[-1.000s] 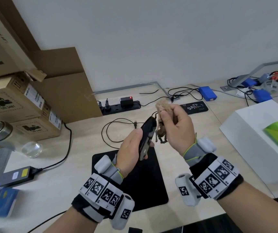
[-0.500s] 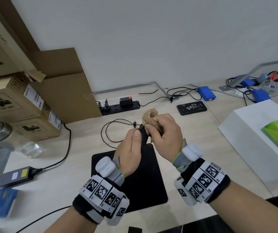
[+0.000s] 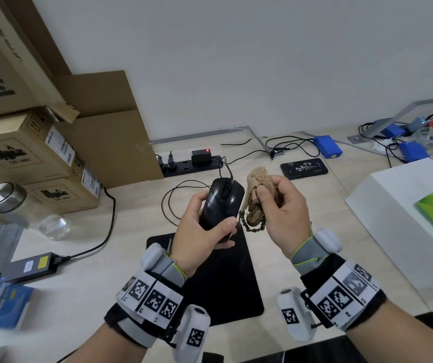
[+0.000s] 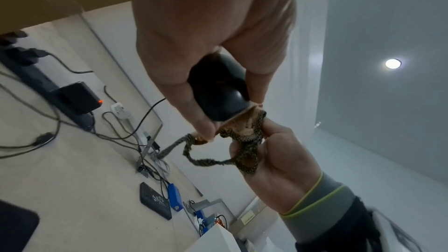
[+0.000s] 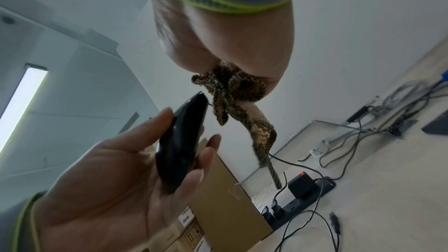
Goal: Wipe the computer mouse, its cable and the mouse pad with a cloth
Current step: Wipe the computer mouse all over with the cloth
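My left hand (image 3: 204, 231) grips the black computer mouse (image 3: 222, 203) above the desk, its top side toward me, fingers and thumb round its sides. In the left wrist view the mouse (image 4: 218, 91) shows between thumb and fingers; the right wrist view has the mouse (image 5: 179, 147) edge-on. Just right of it, my right hand (image 3: 278, 213) pinches a bunched tan cloth (image 3: 257, 184) with a dark netted edge, also seen as the cloth (image 5: 232, 91). The mouse cable (image 3: 173, 197) runs off the mouse's front and loops on the desk. The black mouse pad (image 3: 223, 279) lies flat under both hands.
A black power strip (image 3: 184, 166) with a charger lies behind the cable. Cardboard boxes (image 3: 27, 153) stack at the left, with a glass jar (image 3: 6, 203) and a power brick (image 3: 29, 267). A white box (image 3: 403, 213), a black phone (image 3: 304, 167) and blue packs (image 3: 327, 150) sit at the right.
The mouse has turned in my left hand from edge-on to top side facing me. My right hand with the cloth came off the mouse and now sits just to its right.
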`<state>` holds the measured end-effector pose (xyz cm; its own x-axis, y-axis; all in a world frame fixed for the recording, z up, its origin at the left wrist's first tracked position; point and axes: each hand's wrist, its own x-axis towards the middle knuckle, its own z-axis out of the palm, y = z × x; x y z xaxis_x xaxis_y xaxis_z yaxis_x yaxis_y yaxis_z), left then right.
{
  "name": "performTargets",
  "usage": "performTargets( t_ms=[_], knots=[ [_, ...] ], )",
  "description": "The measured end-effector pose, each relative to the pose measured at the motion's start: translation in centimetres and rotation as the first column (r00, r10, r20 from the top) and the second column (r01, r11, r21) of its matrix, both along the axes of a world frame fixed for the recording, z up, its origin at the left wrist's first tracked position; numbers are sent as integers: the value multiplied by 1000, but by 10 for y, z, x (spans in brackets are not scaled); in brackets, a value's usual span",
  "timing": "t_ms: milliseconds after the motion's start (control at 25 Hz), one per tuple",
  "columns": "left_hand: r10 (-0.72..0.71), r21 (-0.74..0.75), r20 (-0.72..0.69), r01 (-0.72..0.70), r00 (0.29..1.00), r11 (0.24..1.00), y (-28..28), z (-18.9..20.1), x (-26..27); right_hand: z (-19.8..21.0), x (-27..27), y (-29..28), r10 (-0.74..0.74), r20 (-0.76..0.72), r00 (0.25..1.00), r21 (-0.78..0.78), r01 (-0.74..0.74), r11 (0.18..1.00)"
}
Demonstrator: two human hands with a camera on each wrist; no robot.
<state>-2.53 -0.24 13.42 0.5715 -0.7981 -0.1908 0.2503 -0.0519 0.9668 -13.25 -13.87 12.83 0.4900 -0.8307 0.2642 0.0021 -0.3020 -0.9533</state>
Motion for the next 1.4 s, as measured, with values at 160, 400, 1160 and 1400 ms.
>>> performTargets(
  t_ms=[160,400,1160,1400],
  knots=[
    [-1,-20,27,2,1000,1000,-4,1,-5,0,-3,6,28,16,999,-26,-28,999],
    [-46,-54,-94,41,995,998,-6,4,-4,2,-5,8,23,24,999,-28,-23,999],
    [-79,-58,40,81,996,995,-7,-8,4,-8,1,17,89,-40,995,-384,-97,918],
    [-112,-42,46,114,993,993,-5,-11,8,-8,6,5,-5,-38,999,-312,-7,950]
  ],
)
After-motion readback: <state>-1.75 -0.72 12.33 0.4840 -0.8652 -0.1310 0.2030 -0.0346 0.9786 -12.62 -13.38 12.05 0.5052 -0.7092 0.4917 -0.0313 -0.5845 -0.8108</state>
